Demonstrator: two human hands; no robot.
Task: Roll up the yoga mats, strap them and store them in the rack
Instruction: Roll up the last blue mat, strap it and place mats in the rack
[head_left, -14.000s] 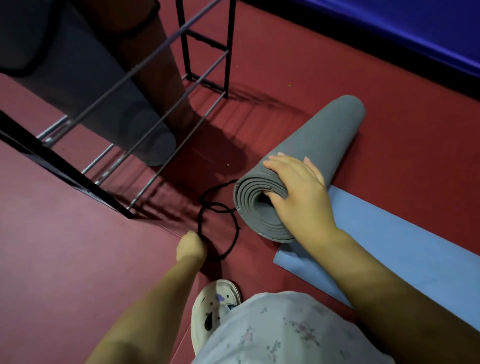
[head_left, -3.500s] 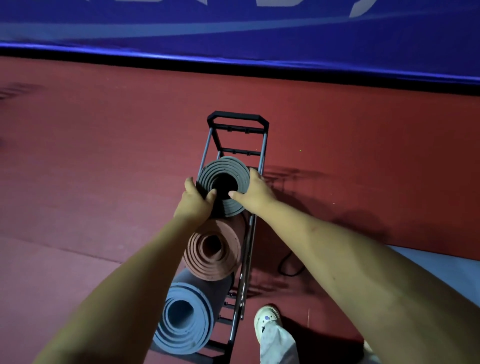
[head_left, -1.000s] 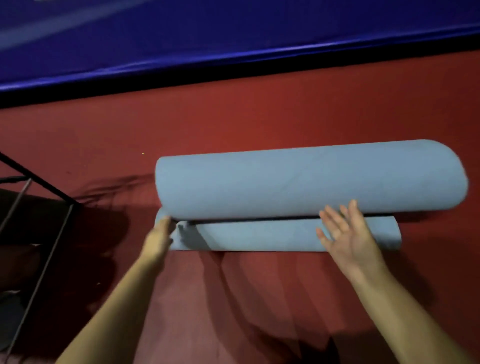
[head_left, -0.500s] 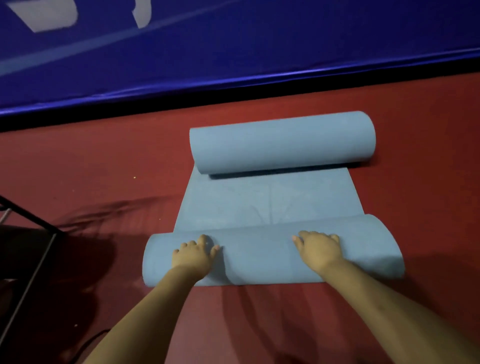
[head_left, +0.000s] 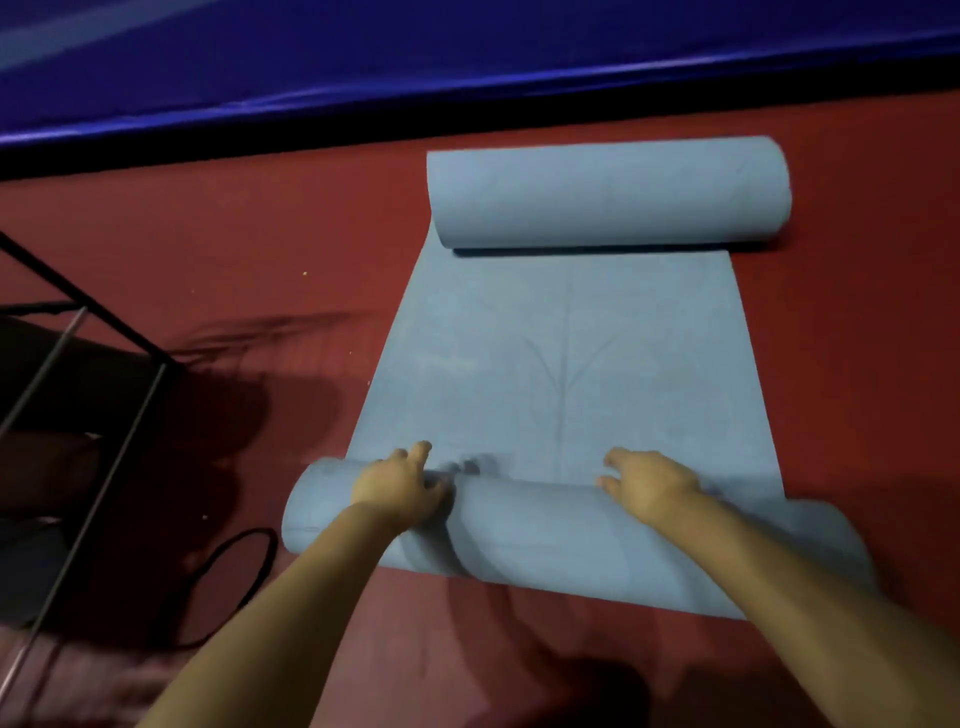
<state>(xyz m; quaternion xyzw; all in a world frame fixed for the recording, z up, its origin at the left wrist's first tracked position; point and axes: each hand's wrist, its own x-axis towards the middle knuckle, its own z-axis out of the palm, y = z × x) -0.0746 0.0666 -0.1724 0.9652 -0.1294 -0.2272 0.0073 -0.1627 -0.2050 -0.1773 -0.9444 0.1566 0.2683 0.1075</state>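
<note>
A light blue yoga mat (head_left: 566, 353) lies on the red floor, curled into a roll at its far end (head_left: 608, 195) and into a smaller roll at its near end (head_left: 524, 530). My left hand (head_left: 397, 486) presses on top of the near roll toward its left end, fingers bent over it. My right hand (head_left: 647, 480) rests on the same roll further right, fingers spread forward onto the flat part. A black strap (head_left: 234, 577) loops on the floor left of the roll. The black metal rack (head_left: 78, 395) stands at the left edge.
A blue wall padding (head_left: 415, 52) with a black base strip runs along the back. Dark mats sit inside the rack at the far left. Red floor surrounds the mat on the right and in front.
The view has shifted so the mat sits further right. The flat stretch between the two rolls looks longer. Both hands stay on the near roll; the strap has come into view.
</note>
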